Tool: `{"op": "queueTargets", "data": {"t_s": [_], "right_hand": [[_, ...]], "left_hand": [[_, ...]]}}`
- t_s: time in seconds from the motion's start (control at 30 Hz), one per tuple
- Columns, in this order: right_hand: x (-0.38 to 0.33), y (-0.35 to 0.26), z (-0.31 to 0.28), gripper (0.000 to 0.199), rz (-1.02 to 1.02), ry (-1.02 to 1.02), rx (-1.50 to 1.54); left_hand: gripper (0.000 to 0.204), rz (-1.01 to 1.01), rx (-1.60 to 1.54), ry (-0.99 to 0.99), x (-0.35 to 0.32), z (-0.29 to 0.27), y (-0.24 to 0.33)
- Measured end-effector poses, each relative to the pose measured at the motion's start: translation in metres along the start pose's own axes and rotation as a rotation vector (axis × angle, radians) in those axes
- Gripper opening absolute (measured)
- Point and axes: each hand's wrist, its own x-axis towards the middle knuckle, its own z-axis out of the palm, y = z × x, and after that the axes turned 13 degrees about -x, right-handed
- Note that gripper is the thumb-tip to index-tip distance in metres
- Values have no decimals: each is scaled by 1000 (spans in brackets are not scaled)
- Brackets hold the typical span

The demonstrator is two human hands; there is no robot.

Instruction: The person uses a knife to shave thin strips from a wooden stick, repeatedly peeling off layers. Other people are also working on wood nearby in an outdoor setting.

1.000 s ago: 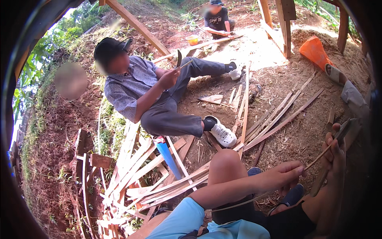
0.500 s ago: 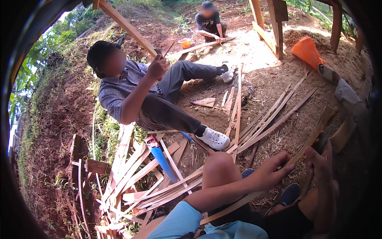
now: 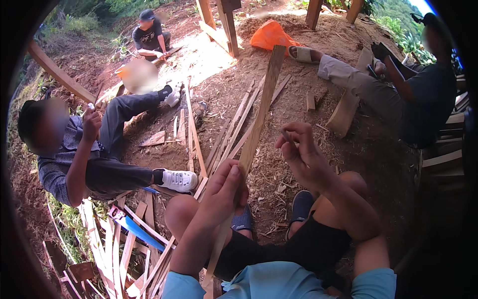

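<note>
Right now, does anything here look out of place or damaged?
At lower left, a heap of wooden strips lies crossed and untidy, with a blue saw lying among them, which looks somewhat out of place for a sharp tool. The long wooden piece in the left hand shows no plain damage.

Centre: a gap lies between the wooden strip (image 3: 265, 102), held tilted in the left hand (image 3: 222, 192), and the raised right hand (image 3: 308, 157). The strip bars sideways passage from upper centre to lower centre. Right of centre: room over bare dirt (image 3: 371, 149), bounded at upper right by a wood block (image 3: 343, 115) and a seated person's outstretched leg (image 3: 351, 77). Lower centre: bent left knee (image 3: 180, 214) blocks low passage leftward. Beyond it, lower left: blue-bladed saw (image 3: 139, 230), strip pile (image 3: 98, 239).
</note>
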Motion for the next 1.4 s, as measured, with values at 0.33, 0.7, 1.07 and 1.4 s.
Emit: {"op": "queueTargets", "data": {"t_s": [0.33,0.7,1.07,1.4], "right_hand": [[-2,-11,22,27,-193,20,-125],[-6,-23,15,18,-244,124,-254],[-9,-28,27,20,-224,279,-297],[9,-24,7,17,-236,503,-344]], "left_hand": [[26,-51,-44,-69,-3,-7,13],[30,48,85,-134,-5,-7,2],[26,138,148,-138,-9,-5,0],[24,46,188,-126,-24,5,5]]}}
